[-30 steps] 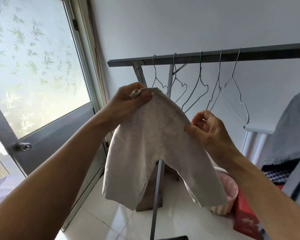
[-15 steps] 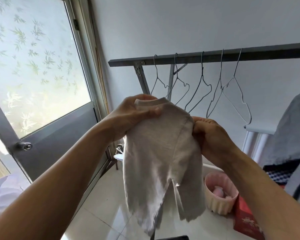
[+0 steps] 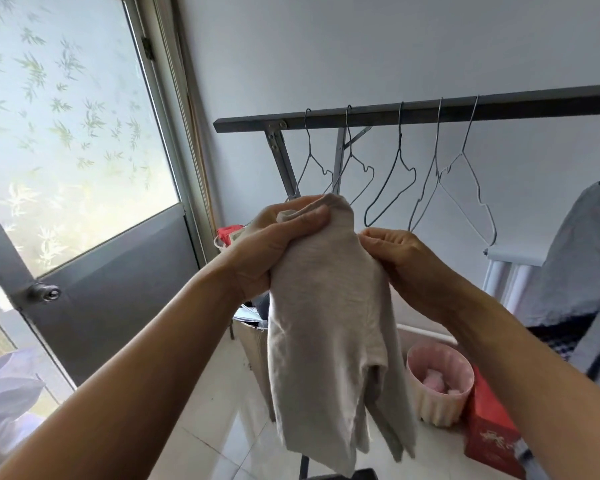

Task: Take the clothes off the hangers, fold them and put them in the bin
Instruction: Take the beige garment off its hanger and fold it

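Left hand [image 3: 267,249], right hand [image 3: 407,268], gripping probable trousers [image 3: 326,327]

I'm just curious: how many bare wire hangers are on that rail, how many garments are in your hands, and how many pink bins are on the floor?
Bare wire hangers: 5
Beige garment, gripped by left hand and right hand: 1
Pink bin: 1
Total: 7
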Tool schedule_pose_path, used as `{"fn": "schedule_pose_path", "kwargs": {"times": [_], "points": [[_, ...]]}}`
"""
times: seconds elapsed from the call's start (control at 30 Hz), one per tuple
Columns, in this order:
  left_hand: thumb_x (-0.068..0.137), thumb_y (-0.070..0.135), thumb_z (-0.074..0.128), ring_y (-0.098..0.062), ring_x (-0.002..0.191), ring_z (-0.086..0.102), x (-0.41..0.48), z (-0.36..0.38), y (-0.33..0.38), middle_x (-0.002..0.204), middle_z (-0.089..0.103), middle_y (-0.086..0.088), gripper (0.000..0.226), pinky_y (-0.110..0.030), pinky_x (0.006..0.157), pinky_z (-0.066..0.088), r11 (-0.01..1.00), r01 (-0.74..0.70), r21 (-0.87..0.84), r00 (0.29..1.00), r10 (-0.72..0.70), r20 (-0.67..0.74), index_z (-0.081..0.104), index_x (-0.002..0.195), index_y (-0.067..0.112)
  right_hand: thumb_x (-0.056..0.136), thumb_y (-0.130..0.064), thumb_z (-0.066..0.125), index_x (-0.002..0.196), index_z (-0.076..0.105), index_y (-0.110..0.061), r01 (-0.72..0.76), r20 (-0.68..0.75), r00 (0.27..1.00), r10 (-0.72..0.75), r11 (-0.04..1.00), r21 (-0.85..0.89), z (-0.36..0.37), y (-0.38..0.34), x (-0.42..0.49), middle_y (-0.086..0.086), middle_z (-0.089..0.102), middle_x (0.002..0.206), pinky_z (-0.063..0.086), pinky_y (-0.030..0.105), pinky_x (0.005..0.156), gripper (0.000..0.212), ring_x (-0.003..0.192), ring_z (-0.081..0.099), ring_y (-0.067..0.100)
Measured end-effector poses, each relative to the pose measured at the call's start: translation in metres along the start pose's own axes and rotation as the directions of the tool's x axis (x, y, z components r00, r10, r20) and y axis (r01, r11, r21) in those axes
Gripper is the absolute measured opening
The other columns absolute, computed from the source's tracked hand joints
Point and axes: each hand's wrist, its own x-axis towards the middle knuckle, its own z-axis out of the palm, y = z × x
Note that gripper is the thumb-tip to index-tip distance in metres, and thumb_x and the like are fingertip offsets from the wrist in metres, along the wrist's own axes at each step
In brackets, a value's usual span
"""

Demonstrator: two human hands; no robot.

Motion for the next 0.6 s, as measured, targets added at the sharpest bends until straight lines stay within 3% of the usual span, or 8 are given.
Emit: {"fn": "schedule_pose_path", "kwargs": {"times": [0.1, 0.2, 0.23, 0.3, 0.37, 0.47, 0.53, 0.6], "points": [[0.086, 0.020, 0.069, -0.019, 0.097, 0.068, 0.001, 0.003, 0.000, 0.104, 0.072, -0.007, 0.036, -0.028, 0.085, 0.057, 1.000, -0.008, -0.009, 1.000, 0.008, -0.021, 0.067, 0.120, 0.008, 0.080, -0.041, 0.064, 0.098, 0.065, -0.014, 0.021, -0.063, 0.998, -0.027, 0.996, -0.085, 0.006, 0.005, 0.001, -0.005, 0.069, 0.086, 0.045, 0.023, 0.076, 0.032, 0.081, 0.063, 0.011], [0.080, 0.019, 0.067, -0.019, 0.094, 0.069, 0.000, 0.007, -0.001, 0.100, 0.073, -0.008, 0.041, -0.028, 0.083, 0.057, 0.999, -0.022, 0.034, 0.999, 0.024, -0.043, 0.067, 0.119, 0.008, 0.093, -0.034, 0.062, 0.097, 0.065, -0.020, 0.085, -0.220, 0.968, -0.118, 0.985, -0.153, 0.010, 0.008, 0.001, -0.003, 0.070, 0.090, 0.049, 0.028, 0.073, 0.015, 0.082, 0.065, 0.012], [0.079, 0.020, 0.068, -0.019, 0.095, 0.068, 0.000, 0.007, -0.002, 0.101, 0.073, -0.008, 0.042, -0.029, 0.084, 0.057, 0.998, -0.029, 0.055, 0.998, 0.032, -0.057, 0.067, 0.119, 0.008, 0.095, -0.037, 0.056, 0.093, 0.067, -0.019, 0.094, -0.234, 0.965, -0.119, 0.989, -0.116, 0.012, 0.006, -0.002, -0.002, 0.071, 0.086, 0.050, 0.030, 0.071, 0.022, 0.078, 0.065, 0.012], [0.078, 0.021, 0.070, -0.021, 0.099, 0.067, 0.001, 0.006, -0.003, 0.106, 0.072, -0.011, 0.044, -0.034, 0.090, 0.056, 0.994, -0.045, 0.097, 0.994, 0.055, -0.096, 0.067, 0.121, 0.009, 0.092, -0.052, 0.045, 0.090, 0.071, -0.017, 0.093, -0.175, 0.980, -0.093, 0.996, -0.008, 0.014, 0.005, -0.008, 0.000, 0.074, 0.085, 0.053, 0.031, 0.073, 0.044, 0.079, 0.068, 0.014], [0.080, 0.021, 0.071, -0.022, 0.100, 0.066, 0.003, 0.005, -0.005, 0.108, 0.071, -0.012, 0.043, -0.037, 0.093, 0.054, 0.993, -0.057, 0.107, 0.987, 0.073, -0.144, 0.067, 0.121, 0.009, 0.085, -0.058, 0.051, 0.093, 0.070, -0.015, 0.101, -0.063, 0.993, -0.100, 0.995, 0.017, 0.017, 0.003, -0.017, -0.003, 0.074, 0.083, 0.054, 0.023, 0.068, 0.048, 0.079, 0.070, 0.011], [0.087, 0.015, 0.069, -0.020, 0.097, 0.067, 0.003, 0.006, -0.005, 0.108, 0.070, -0.016, 0.035, -0.035, 0.090, 0.056, 0.992, -0.079, 0.095, 0.977, 0.096, -0.188, 0.066, 0.122, 0.008, 0.076, -0.031, 0.077, 0.102, 0.066, -0.016, 0.098, -0.014, 0.995, -0.100, 0.993, -0.070, 0.025, 0.008, -0.025, -0.005, 0.075, 0.088, 0.055, 0.019, 0.065, 0.031, 0.082, 0.073, 0.011], [0.088, 0.013, 0.069, -0.020, 0.095, 0.067, 0.003, 0.009, -0.004, 0.113, 0.068, -0.022, 0.033, -0.037, 0.091, 0.055, 0.987, -0.090, 0.130, 0.970, 0.117, -0.214, 0.067, 0.120, 0.008, 0.082, -0.017, 0.074, 0.103, 0.066, -0.019, 0.079, -0.080, 0.993, -0.091, 0.986, -0.145, 0.028, 0.016, -0.025, -0.005, 0.075, 0.090, 0.057, 0.023, 0.066, 0.023, 0.082, 0.072, 0.011], [0.084, 0.013, 0.074, -0.020, 0.090, 0.068, 0.004, 0.009, -0.002, 0.107, 0.070, -0.024, 0.033, -0.037, 0.087, 0.057, 0.966, -0.102, 0.236, 0.948, 0.166, -0.270, 0.068, 0.117, 0.010, 0.090, -0.017, 0.065, 0.102, 0.068, -0.018, 0.051, -0.106, 0.992, -0.071, 0.982, -0.179, 0.029, 0.017, -0.026, -0.001, 0.075, 0.091, 0.059, 0.030, 0.070, 0.012, 0.083, 0.072, 0.016]]}}
